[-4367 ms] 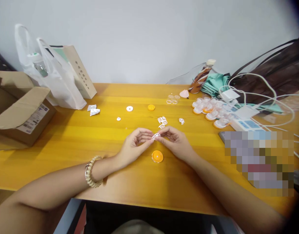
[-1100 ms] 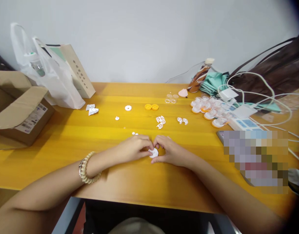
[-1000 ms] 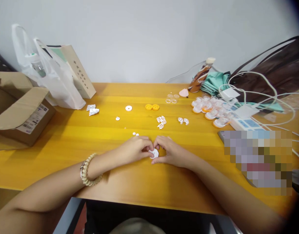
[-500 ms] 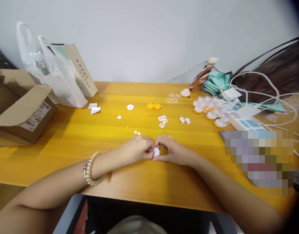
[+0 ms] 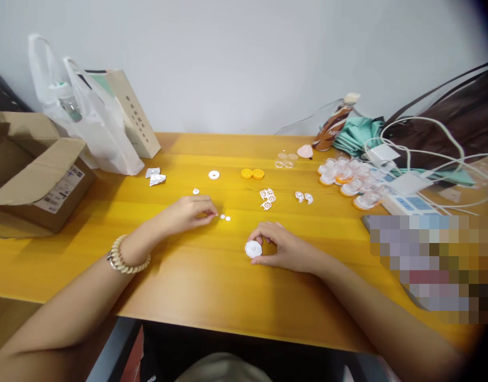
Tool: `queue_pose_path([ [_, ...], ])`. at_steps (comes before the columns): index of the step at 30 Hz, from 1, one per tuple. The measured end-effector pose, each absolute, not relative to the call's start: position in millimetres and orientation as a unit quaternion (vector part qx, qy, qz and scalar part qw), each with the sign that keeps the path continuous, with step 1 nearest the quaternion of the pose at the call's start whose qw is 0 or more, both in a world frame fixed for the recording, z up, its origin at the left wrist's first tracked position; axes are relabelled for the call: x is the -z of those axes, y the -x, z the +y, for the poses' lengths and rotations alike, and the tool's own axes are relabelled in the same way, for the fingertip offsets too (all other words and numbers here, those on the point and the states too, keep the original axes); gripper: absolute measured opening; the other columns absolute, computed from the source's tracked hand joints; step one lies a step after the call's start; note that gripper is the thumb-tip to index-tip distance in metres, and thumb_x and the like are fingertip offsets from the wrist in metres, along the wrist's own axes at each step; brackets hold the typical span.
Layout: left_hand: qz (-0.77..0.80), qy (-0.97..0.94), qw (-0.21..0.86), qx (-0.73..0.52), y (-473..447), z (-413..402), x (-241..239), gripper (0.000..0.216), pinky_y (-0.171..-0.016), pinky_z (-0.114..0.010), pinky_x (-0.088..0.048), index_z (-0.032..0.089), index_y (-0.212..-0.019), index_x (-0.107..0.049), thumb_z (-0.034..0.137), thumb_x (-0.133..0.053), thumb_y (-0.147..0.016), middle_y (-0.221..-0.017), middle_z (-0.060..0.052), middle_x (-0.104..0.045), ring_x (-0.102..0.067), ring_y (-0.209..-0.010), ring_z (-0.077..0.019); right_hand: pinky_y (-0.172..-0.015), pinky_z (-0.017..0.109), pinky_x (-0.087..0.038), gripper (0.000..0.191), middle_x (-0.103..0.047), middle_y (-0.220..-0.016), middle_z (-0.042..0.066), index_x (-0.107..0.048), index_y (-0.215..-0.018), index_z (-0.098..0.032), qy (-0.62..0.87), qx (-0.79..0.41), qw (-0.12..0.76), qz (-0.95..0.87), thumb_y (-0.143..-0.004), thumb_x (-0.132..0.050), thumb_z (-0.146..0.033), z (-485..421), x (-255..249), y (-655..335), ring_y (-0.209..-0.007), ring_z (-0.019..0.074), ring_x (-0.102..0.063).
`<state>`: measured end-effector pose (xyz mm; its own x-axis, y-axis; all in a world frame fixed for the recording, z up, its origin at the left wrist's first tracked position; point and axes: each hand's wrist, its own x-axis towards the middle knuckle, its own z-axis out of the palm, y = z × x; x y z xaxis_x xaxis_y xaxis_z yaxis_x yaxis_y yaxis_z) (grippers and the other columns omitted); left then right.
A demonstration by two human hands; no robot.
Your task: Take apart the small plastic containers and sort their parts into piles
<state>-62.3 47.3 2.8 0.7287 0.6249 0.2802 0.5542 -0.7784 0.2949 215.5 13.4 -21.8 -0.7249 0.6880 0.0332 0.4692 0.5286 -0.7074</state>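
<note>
My right hand (image 5: 281,246) pinches a round white plastic disc (image 5: 253,249) between thumb and fingers. A small raised centre shows on the disc, which is held low over the table. My left hand (image 5: 191,213) is over the table further left, thumb and fingertips together. Whether something tiny is between those fingertips cannot be made out. Right beside them lie two small white dots (image 5: 228,218). Behind the left hand is a small white round part (image 5: 195,191), and further back a white ring (image 5: 214,175).
Orange round cases (image 5: 252,174), white spoked parts (image 5: 267,198), more white pieces (image 5: 304,197) and clear rings (image 5: 285,161) lie beyond my hands. Clear-topped orange units (image 5: 367,198) and a power strip (image 5: 407,204) sit right. A cardboard box (image 5: 64,185) and foil (image 5: 157,180) are left.
My left hand has left the white disc and moved left and away from me, beside the small white dots. The right hand still holds the disc, whose face now shows fully.
</note>
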Motion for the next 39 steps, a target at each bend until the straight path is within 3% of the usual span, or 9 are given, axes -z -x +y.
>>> queue_pose_path([
  [9,0.245,-0.957,0.024,-0.151,54,50,17,0.026,-0.069,-0.024,-0.046,0.014,-0.092,-0.061,0.024,-0.037,-0.095,-0.081,-0.006,-0.059,-0.057,-0.073,-0.0132,-0.08,0.031,-0.033,0.027,-0.055,-0.085,0.0,-0.057,-0.092,-0.022,0.334,-0.348,0.157,-0.862,-0.075,-0.067,-0.038,14,22,-216,-0.081,0.0157,-0.05],
  [12,0.264,-0.949,0.05,-0.165,53,49,14,0.024,-0.069,-0.024,-0.047,0.015,-0.093,-0.06,0.027,-0.04,-0.094,-0.082,-0.006,-0.058,-0.056,-0.073,-0.0129,-0.08,0.031,-0.033,0.026,-0.055,-0.085,0.0,-0.057,-0.092,-0.022,0.334,-0.347,0.156,-0.862,-0.075,-0.068,-0.038,14,22,-216,-0.081,0.0156,-0.05],
  [18,0.339,-0.914,0.142,-0.174,52,51,17,0.026,-0.075,-0.028,-0.049,0.017,-0.114,-0.053,0.027,-0.048,-0.09,-0.1,-0.008,-0.055,-0.057,-0.082,-0.0144,-0.08,0.03,-0.033,0.027,-0.055,-0.085,0.0,-0.058,-0.093,-0.021,0.335,-0.351,0.153,-0.861,-0.075,-0.068,-0.038,14,21,-216,-0.081,0.0155,-0.05],
  [25,0.314,-0.911,0.17,-0.208,42,50,24,0.016,-0.079,-0.028,-0.048,0.015,-0.099,-0.06,0.02,-0.048,-0.09,-0.093,-0.007,-0.057,-0.056,-0.084,-0.0141,-0.08,0.031,-0.034,0.027,-0.055,-0.085,0.0,-0.058,-0.094,-0.022,0.337,-0.352,0.151,-0.86,-0.075,-0.067,-0.039,14,21,-215,-0.081,0.0159,-0.05],
  [34,0.294,-0.906,0.168,-0.254,22,27,17,0.021,-0.083,-0.029,-0.046,0.014,-0.105,-0.06,0.025,-0.052,-0.089,-0.096,-0.008,-0.058,-0.055,-0.09,-0.0158,-0.075,0.03,-0.037,0.035,-0.055,-0.086,0.001,-0.056,-0.098,-0.022,0.364,-0.371,0.16,-0.839,-0.072,-0.069,-0.042,15,25,-217,-0.08,0.0161,-0.049],
  [39,0.242,-0.915,0.199,-0.253,0,7,20,0.017,-0.083,-0.028,-0.044,0.016,-0.1,-0.062,0.026,-0.052,-0.089,-0.095,-0.007,-0.06,-0.056,-0.089,-0.015,-0.071,0.027,-0.037,0.032,-0.052,-0.079,-0.002,-0.054,-0.084,-0.02,0.354,-0.368,0.178,-0.841,-0.07,-0.07,-0.043,16,28,-214,-0.075,0.0138,-0.048],
])
